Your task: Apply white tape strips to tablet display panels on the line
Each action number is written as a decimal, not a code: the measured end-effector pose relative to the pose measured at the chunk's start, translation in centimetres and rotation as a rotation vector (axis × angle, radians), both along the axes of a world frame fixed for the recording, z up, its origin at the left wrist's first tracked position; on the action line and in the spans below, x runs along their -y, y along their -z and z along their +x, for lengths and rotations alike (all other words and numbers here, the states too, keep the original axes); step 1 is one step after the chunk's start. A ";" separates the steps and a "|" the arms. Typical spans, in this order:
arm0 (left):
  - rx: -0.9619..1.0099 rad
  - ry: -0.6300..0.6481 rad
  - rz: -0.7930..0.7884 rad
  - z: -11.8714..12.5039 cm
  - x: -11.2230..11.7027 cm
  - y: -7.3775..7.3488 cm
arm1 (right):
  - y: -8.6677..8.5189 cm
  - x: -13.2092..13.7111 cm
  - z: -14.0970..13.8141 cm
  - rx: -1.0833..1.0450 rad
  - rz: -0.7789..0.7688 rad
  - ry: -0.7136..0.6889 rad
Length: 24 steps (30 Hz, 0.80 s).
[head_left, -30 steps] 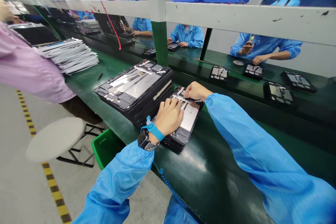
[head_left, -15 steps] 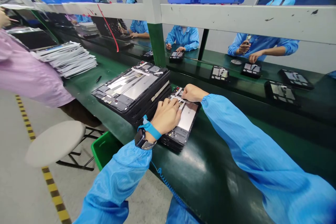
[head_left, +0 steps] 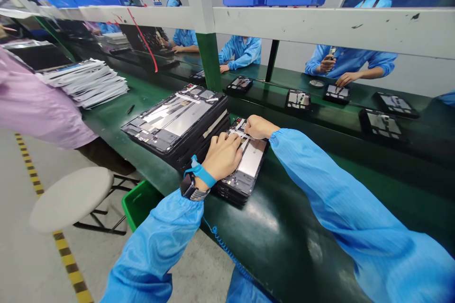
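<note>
A stack of opened tablet units (head_left: 251, 160), their silvery battery plates and dark frames showing, lies on the green bench in front of me. My left hand (head_left: 224, 157), with a blue strap and a watch at the wrist, rests flat on the left side of the top unit, fingers stretched out. At the far end of that unit my right hand (head_left: 261, 127) is closed, fingertips pressed down near the white tape strips; whatever is between them is hidden. A taller stack of larger tablet units (head_left: 188, 116) stands just left of my hands.
A pile of white sheets (head_left: 95, 83) lies at the left, beside a person in pink (head_left: 46, 104). Below are a stool (head_left: 73, 196) and green bin (head_left: 137, 201). A blue coiled cord (head_left: 227, 248) hangs near me. Co-workers sit across, behind a shelf beam (head_left: 302, 26).
The view has shifted slightly, moving the scene a little to the left. Both hands stay in place on the top unit. Across the bench, one co-worker has moved their hands.
</note>
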<state>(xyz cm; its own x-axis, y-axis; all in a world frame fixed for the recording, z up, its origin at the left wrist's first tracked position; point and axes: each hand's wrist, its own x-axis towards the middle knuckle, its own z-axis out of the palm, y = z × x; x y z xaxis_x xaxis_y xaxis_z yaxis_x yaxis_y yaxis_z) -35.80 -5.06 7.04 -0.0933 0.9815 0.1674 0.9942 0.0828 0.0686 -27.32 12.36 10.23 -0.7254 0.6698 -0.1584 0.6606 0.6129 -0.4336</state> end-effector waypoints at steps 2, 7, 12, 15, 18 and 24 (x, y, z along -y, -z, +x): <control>-0.017 0.003 -0.006 0.0 -0.1 0.1 | 0.0 0.0 0.0 -0.011 -0.004 0.003; 0.073 0.019 -0.001 -0.7 -0.3 0.1 | 0.4 -0.3 0.1 -0.049 -0.016 0.044; 0.288 -0.060 0.115 -1.8 0.3 -0.3 | 0.4 -0.3 0.7 -0.133 0.007 0.114; 0.254 -0.062 0.149 -1.7 0.5 -0.3 | -0.2 0.1 2.5 -0.209 0.069 0.189; 0.153 -0.024 0.049 -1.6 0.0 -0.1 | -0.3 1.9 6.4 -0.367 0.108 0.266; 0.001 0.010 -0.025 -2.0 -0.4 -0.5 | 4.7 12.6 20.0 -0.706 -0.106 0.412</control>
<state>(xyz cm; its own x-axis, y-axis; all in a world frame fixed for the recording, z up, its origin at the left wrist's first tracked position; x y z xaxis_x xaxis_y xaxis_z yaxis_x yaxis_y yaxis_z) -37.82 -4.69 7.56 -0.0831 0.9862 0.1430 0.9950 0.0741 0.0673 -7.27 -0.24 5.53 -0.3774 0.9111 0.1657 0.3741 0.3137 -0.8727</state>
